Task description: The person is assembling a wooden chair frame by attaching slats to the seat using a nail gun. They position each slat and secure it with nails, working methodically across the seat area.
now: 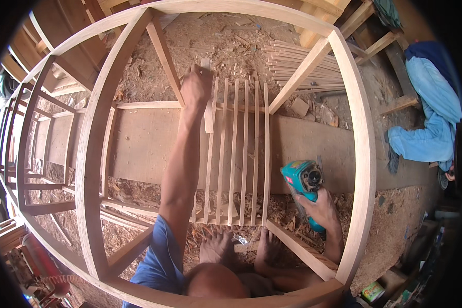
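Note:
My left hand point(196, 88) reaches through a pale wooden frame point(363, 133) to its far rail. Its fingers are closed around a short flat piece of wood point(209, 122), which lies beside the leftmost of several thin slats point(234, 154). These slats run between the far rail point(246, 107) and the near rail point(226, 222), roughly parallel with gaps between them. To the right of the slats, my right hand point(323, 208) grips a teal nail gun point(302, 172) by its handle. The gun is held apart from the slats, inside the frame.
A brown board point(313, 146) lies across the floor beneath the frame. Loose wooden strips point(305, 65) are piled at the far right. Another person in light blue trousers point(434, 113) is at the right. More slatted framework point(46, 149) stands left. Shavings cover the ground.

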A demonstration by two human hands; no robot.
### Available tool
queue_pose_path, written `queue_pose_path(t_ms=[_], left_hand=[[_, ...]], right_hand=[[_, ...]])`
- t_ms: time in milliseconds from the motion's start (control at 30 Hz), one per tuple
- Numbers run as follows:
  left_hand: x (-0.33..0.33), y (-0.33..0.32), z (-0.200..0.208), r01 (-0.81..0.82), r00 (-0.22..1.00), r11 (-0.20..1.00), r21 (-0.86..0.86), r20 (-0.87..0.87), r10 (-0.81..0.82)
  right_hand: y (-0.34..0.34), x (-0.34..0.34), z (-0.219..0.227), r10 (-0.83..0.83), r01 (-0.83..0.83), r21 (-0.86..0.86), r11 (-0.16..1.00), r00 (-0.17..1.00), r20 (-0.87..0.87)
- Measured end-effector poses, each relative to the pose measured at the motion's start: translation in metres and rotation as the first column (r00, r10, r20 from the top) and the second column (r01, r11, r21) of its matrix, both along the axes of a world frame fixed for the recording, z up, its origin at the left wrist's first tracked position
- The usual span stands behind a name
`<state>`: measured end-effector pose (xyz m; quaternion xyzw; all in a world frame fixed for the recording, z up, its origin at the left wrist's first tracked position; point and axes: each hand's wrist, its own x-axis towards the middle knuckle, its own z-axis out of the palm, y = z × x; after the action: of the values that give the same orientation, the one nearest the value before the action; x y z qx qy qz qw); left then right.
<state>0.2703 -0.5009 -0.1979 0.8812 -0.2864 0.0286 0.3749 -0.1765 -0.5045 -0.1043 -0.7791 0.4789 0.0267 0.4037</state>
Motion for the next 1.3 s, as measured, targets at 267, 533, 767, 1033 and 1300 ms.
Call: queue_pose_path(t_ms=[267,533,767,1033,1300], left_hand=[[0.010,-0.005,-0.029,0.101,0.986,0.983,0.154,-0.150,-0.078],[-0.005,0.013,-0.051,0.082,0.985,0.982,0.170,-0.165,-0.054],[-0.058,0.079,-0.052,0.046,0.999,0.995,0.089,-0.021,-0.044],[-0.058,0.080,-0.075,0.024,0.981,0.996,0.087,0.191,-0.041],[-0.063,0.077,-0.053,0.059,0.998,0.969,0.242,-0.005,-0.059]], right_hand=[[-0.001,-0.005,-0.008,0.056,-0.055,-0.081,0.995,0.998,0.015],[0.000,0.002,0.002,-0.029,0.045,0.101,0.994,0.988,-0.150],[0.000,0.010,0.005,0.017,-0.005,0.067,0.998,0.986,-0.169],[0.006,0.011,0.000,0.072,-0.075,-0.042,0.996,0.995,-0.072],[0.009,0.011,0.001,0.104,-0.104,-0.017,0.994,0.994,-0.023]])
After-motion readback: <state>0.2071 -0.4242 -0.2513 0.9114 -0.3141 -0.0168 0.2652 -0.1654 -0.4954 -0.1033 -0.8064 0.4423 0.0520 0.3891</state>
